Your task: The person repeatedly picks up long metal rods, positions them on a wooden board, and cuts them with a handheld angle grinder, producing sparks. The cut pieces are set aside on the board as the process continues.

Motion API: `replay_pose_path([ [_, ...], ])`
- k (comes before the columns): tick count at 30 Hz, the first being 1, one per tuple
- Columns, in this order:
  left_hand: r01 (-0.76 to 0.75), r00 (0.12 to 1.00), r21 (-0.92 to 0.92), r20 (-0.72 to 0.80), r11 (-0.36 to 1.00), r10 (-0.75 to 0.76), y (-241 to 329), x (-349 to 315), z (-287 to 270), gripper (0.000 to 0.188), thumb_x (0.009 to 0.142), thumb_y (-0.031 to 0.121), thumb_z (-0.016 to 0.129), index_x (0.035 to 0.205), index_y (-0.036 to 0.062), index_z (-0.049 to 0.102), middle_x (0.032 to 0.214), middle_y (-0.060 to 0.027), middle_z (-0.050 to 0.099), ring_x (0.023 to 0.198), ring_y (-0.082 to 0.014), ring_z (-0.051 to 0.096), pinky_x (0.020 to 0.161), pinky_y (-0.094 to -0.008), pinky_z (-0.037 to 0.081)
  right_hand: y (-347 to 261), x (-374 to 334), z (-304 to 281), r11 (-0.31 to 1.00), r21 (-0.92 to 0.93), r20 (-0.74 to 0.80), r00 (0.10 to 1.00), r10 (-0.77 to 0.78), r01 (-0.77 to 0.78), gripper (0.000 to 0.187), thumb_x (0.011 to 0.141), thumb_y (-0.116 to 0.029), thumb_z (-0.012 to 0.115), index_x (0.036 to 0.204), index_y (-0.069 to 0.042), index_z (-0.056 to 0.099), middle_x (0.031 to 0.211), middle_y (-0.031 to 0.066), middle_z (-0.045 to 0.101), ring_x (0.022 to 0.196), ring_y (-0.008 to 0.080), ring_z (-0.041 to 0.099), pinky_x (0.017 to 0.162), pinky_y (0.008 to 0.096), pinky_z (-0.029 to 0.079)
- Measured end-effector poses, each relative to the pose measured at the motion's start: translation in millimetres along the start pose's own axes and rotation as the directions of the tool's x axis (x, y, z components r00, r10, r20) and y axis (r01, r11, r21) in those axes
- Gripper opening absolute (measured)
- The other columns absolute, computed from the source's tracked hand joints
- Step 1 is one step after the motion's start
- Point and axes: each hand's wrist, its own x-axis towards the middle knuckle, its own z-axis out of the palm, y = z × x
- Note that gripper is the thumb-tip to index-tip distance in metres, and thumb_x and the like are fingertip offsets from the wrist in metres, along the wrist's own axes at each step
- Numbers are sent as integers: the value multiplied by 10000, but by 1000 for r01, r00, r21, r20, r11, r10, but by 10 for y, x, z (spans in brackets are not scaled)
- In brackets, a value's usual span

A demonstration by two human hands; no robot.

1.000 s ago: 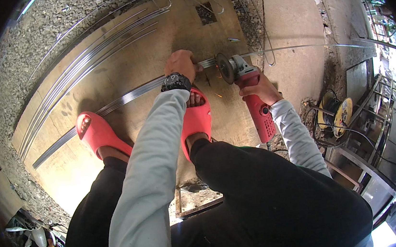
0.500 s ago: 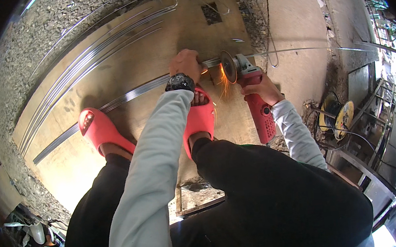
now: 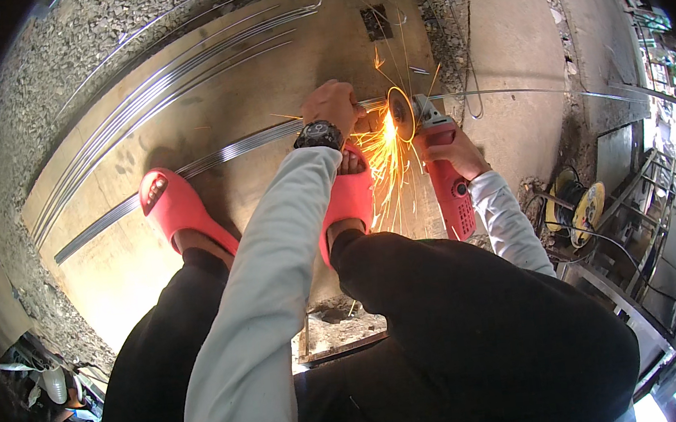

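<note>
Feed the spinning disc (image 3: 401, 114) squarely and lightly into the metal rods (image 3: 241, 149), laid across the board (image 3: 252, 96) and seemingly under the left slipper (image 3: 177, 207), with the right hand (image 3: 457, 155) wrapped round the red angle grinder (image 3: 455, 208). Pin the rods flat with the left hand (image 3: 333, 106), closed over them near the disc, but better farther off, given sparks (image 3: 387, 152) spraying down beside the right slipper (image 3: 347, 202).

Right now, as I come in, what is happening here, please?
A person's right hand holds a red grinder, its disc at a bundle of rods. Bright sparks spray from there, mostly toward the person. The left hand is on the bundle, close to the disc. More rods lie farther away on the board.
</note>
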Motion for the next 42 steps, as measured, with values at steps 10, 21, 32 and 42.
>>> replay_pose_path([
  [10, -12, 1000, 0, -11, 1000, 12, -55, -7, 56, 253, 720, 276, 844, 829, 86, 718, 936, -123, 670, 942, -341, 650, 821, -457, 507, 89, 113, -81, 998, -57, 41, 999, -8, 10, 467, 778, -90, 824, 1199, -25, 632, 1030, 51, 702, 953, 150, 658, 850, 306, 545],
  [21, -32, 999, -20, -35, 999, 32, -61, -4, 82, 266, 722, 273, 853, 825, 74, 709, 929, -122, 665, 940, -344, 648, 815, -455, 502, 50, 104, -25, 996, -49, -27, 997, -78, 76, 479, 688, -32, 799, 1148, -57, 666, 968, 6, 694, 858, 127, 636, 799, 284, 519],
  [32, -8, 1000, 8, -11, 1000, 8, -50, 18, 96, 262, 745, 287, 837, 864, 80, 728, 972, -124, 680, 971, -349, 657, 846, -455, 514, 27, 187, -63, 998, -60, -68, 998, -10, 6, 547, 709, -94, 852, 1206, -54, 627, 1074, 31, 685, 921, 135, 654, 879, 325, 535],
  [42, 14, 999, 48, 29, 999, -15, -11, -4, 44, 269, 752, 280, 850, 918, 112, 722, 1000, -94, 670, 1028, -305, 660, 891, -417, 538, -5, 100, -59, 998, -28, 29, 998, -54, 55, 457, 724, -28, 818, 1150, -72, 656, 1014, 19, 692, 908, 135, 654, 812, 303, 541],
])
